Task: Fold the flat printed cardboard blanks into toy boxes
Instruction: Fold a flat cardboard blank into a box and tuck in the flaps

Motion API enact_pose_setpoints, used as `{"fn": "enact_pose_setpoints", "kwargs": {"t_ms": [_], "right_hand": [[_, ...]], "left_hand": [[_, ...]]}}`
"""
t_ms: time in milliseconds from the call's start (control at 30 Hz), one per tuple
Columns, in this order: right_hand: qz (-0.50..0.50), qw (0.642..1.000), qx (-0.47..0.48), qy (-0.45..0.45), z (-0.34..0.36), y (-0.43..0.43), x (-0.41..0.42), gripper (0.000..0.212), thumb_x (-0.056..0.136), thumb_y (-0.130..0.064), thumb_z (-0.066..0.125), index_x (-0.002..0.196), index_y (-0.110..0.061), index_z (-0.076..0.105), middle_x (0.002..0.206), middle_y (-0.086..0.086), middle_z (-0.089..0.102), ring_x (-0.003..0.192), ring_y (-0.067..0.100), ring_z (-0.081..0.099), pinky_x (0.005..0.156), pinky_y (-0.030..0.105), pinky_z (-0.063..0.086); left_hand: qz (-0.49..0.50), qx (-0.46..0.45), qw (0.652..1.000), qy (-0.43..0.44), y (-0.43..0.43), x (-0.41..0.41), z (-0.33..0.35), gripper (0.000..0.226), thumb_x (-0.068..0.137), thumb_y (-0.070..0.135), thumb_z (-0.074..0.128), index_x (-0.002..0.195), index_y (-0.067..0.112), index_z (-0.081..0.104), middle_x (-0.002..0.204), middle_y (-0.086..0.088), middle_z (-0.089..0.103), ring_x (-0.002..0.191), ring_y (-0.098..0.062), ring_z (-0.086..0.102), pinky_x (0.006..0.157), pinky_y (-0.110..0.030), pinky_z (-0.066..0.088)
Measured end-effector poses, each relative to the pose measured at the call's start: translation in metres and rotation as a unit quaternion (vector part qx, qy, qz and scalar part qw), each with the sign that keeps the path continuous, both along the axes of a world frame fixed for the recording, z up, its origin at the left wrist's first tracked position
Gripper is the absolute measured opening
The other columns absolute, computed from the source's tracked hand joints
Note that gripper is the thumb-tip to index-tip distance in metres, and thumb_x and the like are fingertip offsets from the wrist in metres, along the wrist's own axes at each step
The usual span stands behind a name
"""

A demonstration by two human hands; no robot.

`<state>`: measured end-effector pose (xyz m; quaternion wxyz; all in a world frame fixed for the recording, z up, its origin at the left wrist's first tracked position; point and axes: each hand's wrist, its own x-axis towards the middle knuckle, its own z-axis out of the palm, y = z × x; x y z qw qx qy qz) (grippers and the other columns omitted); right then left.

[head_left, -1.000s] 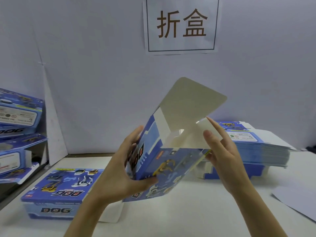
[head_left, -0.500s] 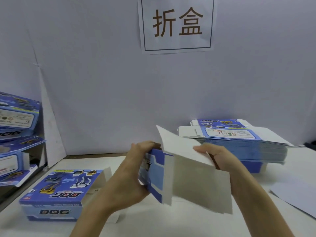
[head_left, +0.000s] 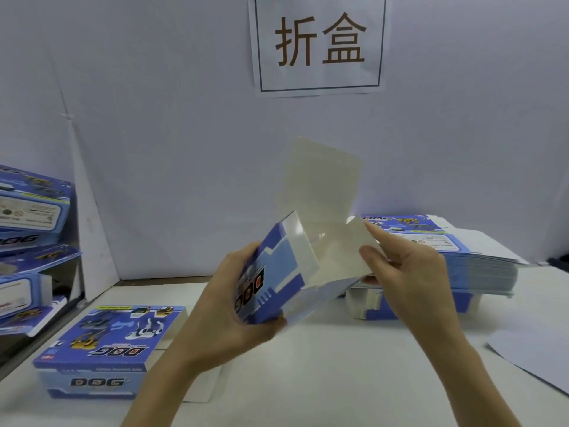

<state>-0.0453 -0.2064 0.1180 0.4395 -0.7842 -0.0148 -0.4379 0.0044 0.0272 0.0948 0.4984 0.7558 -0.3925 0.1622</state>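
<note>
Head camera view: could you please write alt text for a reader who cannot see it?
A person's left hand grips a half-folded blue toy box above a table while the right hand pinches its white inner flap, the tall lid flap standing open. A finished box sits at left, a stack of flat blanks at right.

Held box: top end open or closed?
Open. The held box has its big lid flap standing up, untucked, while the right hand pinches a smaller flap. The left hand grips the body.

Even, cool light — soft blur
</note>
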Motion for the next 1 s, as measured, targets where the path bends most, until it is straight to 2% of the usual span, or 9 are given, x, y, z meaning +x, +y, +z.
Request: {"fn": "enact_pose_setpoints", "kwargs": {"t_ms": [100, 167, 267, 367, 467, 600, 700, 767, 1000], "right_hand": [[-0.123, 0.965, -0.211, -0.099, -0.004, 0.000, 0.004, 0.039, 0.079, 0.017, 0.065, 0.107, -0.009, 0.073, 0.083, 0.014, 0.075, 0.071, 0.027, 0.071, 0.070, 0.027, 0.050], [-0.068, 0.967, -0.221, -0.108, -0.006, 0.001, 0.004, 0.035, 0.081, 0.015, 0.065, 0.106, -0.008, 0.074, 0.105, 0.005, 0.072, 0.095, 0.016, 0.070, 0.083, 0.013, 0.047], [0.148, 0.988, 0.037, 0.015, 0.000, 0.001, 0.001, 0.021, 0.089, -0.034, 0.060, 0.105, -0.035, 0.073, 0.124, -0.009, 0.065, 0.112, 0.005, 0.061, 0.094, 0.021, 0.046], [0.311, 0.907, 0.272, 0.085, 0.004, -0.006, 0.000, 0.031, 0.080, -0.042, 0.057, 0.103, -0.034, 0.075, 0.106, -0.001, 0.069, 0.090, 0.026, 0.062, 0.085, 0.035, 0.052], [0.382, 0.841, 0.358, 0.136, 0.005, -0.007, 0.000, 0.031, 0.086, -0.041, 0.052, 0.104, -0.031, 0.075, 0.111, 0.001, 0.072, 0.092, 0.019, 0.069, 0.073, 0.031, 0.058], [0.443, 0.795, 0.374, 0.179, 0.006, -0.002, 0.000, 0.043, 0.088, -0.056, 0.041, 0.100, -0.034, 0.076, 0.116, -0.002, 0.070, 0.098, 0.014, 0.067, 0.088, 0.041, 0.055], [0.401, 0.825, 0.359, 0.172, 0.006, 0.003, -0.002, 0.030, 0.087, -0.040, 0.052, 0.081, -0.029, 0.080, 0.089, -0.001, 0.075, 0.078, 0.008, 0.069, 0.069, 0.032, 0.058], [0.271, 0.902, 0.272, 0.198, 0.001, 0.002, 0.000, 0.041, 0.096, -0.020, 0.047, 0.067, -0.013, 0.075, 0.070, 0.001, 0.069, 0.064, 0.005, 0.066, 0.054, 0.024, 0.055], [0.119, 0.959, 0.026, 0.254, 0.004, 0.008, -0.004, 0.040, 0.101, -0.022, 0.042, 0.070, -0.001, 0.056, 0.059, 0.006, 0.056, 0.058, 0.009, 0.051, 0.059, 0.033, 0.051]], "left_hand": [[0.032, -0.025, 0.999, -0.002, -0.005, 0.000, 0.001, 0.082, 0.056, 0.044, 0.083, 0.124, 0.045, 0.038, 0.114, 0.034, 0.051, 0.112, 0.004, 0.051, 0.069, -0.007, 0.050], [0.036, -0.037, 0.999, 0.003, -0.003, 0.001, 0.001, 0.083, 0.055, 0.042, 0.085, 0.124, 0.046, 0.038, 0.114, 0.032, 0.052, 0.112, 0.003, 0.052, 0.069, -0.008, 0.051], [0.029, -0.012, 0.999, -0.008, 0.004, 0.002, 0.001, 0.084, 0.058, 0.032, 0.084, 0.126, 0.045, 0.037, 0.116, 0.029, 0.052, 0.113, -0.001, 0.054, 0.073, -0.012, 0.053], [0.005, -0.020, 1.000, -0.005, 0.006, 0.000, 0.002, 0.083, 0.059, 0.023, 0.083, 0.127, 0.039, 0.037, 0.115, 0.030, 0.052, 0.113, 0.000, 0.053, 0.076, -0.009, 0.051], [-0.021, -0.027, 0.999, -0.007, 0.001, -0.005, 0.003, 0.080, 0.059, 0.019, 0.081, 0.126, 0.031, 0.040, 0.112, 0.030, 0.053, 0.113, -0.001, 0.054, 0.078, -0.009, 0.050], [-0.039, -0.029, 0.998, -0.033, -0.003, -0.010, 0.006, 0.078, 0.059, 0.018, 0.081, 0.125, 0.028, 0.040, 0.113, 0.033, 0.052, 0.111, 0.001, 0.052, 0.079, -0.006, 0.047], [-0.035, -0.014, 0.996, -0.078, -0.002, -0.011, 0.007, 0.076, 0.061, 0.016, 0.081, 0.125, 0.027, 0.041, 0.115, 0.027, 0.053, 0.108, -0.002, 0.056, 0.077, -0.006, 0.048], [-0.027, 0.004, 0.994, -0.108, -0.002, -0.010, 0.007, 0.078, 0.061, 0.014, 0.081, 0.126, 0.032, 0.040, 0.113, 0.017, 0.055, 0.103, -0.011, 0.058, 0.075, -0.010, 0.049], [0.041, 0.002, 0.998, -0.056, 0.008, -0.001, 0.005, 0.088, 0.066, 0.022, 0.086, 0.134, 0.043, 0.033, 0.123, 0.032, 0.047, 0.118, 0.007, 0.046, 0.076, 0.002, 0.041]]}}
